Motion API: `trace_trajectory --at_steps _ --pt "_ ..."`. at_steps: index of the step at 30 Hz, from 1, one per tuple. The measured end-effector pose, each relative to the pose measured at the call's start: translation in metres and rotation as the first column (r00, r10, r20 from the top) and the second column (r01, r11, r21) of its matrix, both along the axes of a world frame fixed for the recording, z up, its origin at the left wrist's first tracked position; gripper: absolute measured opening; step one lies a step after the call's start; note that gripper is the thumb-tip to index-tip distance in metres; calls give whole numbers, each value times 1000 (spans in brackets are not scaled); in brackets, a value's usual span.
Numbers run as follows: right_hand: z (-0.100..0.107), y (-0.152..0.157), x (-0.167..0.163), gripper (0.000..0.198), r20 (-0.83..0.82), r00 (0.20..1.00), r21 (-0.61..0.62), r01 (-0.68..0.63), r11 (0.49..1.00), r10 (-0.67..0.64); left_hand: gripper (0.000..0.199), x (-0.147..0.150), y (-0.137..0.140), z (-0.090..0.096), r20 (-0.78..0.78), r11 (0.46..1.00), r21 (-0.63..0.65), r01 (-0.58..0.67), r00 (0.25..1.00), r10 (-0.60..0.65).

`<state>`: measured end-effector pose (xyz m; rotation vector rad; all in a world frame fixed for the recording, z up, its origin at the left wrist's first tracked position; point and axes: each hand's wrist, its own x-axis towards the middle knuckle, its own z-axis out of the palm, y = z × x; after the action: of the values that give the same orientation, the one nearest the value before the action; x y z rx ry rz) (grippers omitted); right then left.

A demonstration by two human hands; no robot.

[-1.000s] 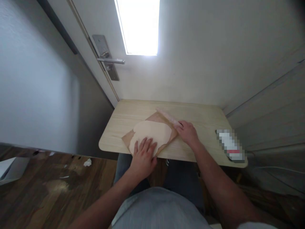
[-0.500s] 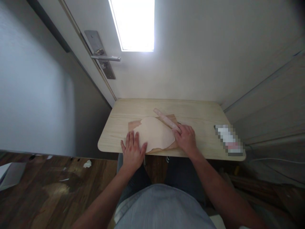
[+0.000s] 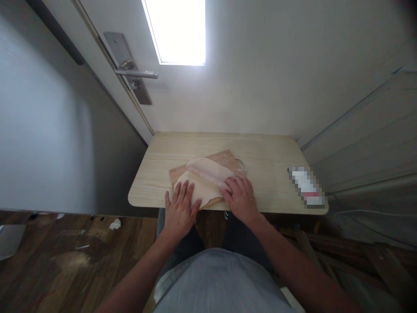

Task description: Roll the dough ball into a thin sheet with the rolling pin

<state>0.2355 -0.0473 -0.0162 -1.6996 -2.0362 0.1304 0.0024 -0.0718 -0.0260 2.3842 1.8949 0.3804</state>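
A pale, flat sheet of dough (image 3: 204, 190) with an uneven edge lies over a wooden cutting board (image 3: 225, 155) near the table's front. My left hand (image 3: 180, 211) rests flat on the dough's left part, fingers spread. In my right hand (image 3: 241, 198) is the near end of a light, slim rolling pin (image 3: 209, 174), fingers wrapped round it. The pin lies slantwise across the dough, its far end pointing up and left. My right hand covers the pin's near end and the dough's right edge.
The light wooden table (image 3: 267, 152) stands against a white door with a metal handle (image 3: 138, 74). A pixelated phone-like object (image 3: 306, 187) lies at the table's right end. The board's metal ring (image 3: 241, 165) sticks out to the right. Scraps (image 3: 115, 224) litter the floor at left.
My right hand has moved left with the rolling pin, which has come from the dough's right edge onto its middle. The board's ring has come into view. My left hand stays on the dough.
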Motion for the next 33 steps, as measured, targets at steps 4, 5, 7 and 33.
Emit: trace_trajectory --at_steps 4,5,7,33 --pt "4 3 -1 25 23 999 -26 -22 999 23 51 -12 -1 -2 23 1000 6 5 1000 -5" --pt "4 4 -1 25 30 999 -32 -24 999 25 51 -14 -1 -2 28 1000 11 2 1000 -3" --pt "3 4 0 25 39 999 -42 -23 999 25 49 -18 -1 -3 41 1000 18 1 999 -2" --pt "-9 9 -5 42 88 981 69 167 984 -173 47 11 91 24 135 996 91 5 991 -17"
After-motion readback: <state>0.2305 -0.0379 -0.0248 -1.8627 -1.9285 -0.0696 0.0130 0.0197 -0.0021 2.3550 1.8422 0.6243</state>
